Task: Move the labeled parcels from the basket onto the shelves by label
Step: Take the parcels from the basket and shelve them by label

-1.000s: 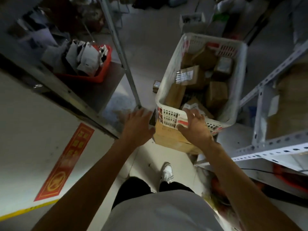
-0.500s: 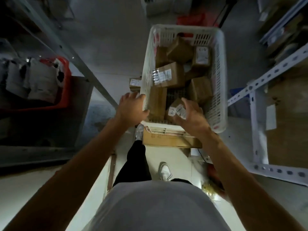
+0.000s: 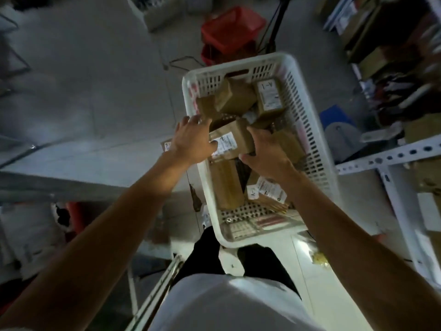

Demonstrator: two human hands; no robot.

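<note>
Left hand [image 3: 192, 139] and right hand [image 3: 263, 151] each hold one end of a labeled cardboard parcel [image 3: 232, 142], grip closed on it, label facing up, probably to read it. Parcel sits mid white basket [image 3: 310, 130]; other parcels lie beyond and below the grip.

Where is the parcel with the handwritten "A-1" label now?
In the head view, one such parcel lies in the white basket's far right corner, beside a plain brown parcel.
</note>
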